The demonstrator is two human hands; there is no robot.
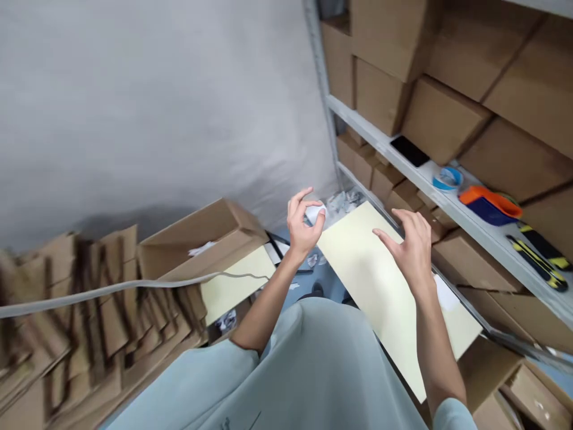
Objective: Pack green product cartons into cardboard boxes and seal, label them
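Observation:
My left hand (303,230) is raised in front of me, its thumb and index finger curled round a small white piece (315,214) that looks like crumpled paper. The other fingers of that hand are loosely bent. My right hand (410,248) hovers over a pale yellow board (378,286), thumb and fingers apart, holding nothing. Close to the right wrist, a white sheet (445,292) lies on the board, partly hidden by the forearm.
Right: a metal shelf (380,140) bears cardboard boxes, a black phone (409,150), a blue roll (447,178), an orange-and-blue item (490,204) and yellow-black cutters (537,263). Left: an open carton (203,239), flattened cardboard (102,310) and a grey cable (134,285). Crumpled scraps (344,202) lie behind.

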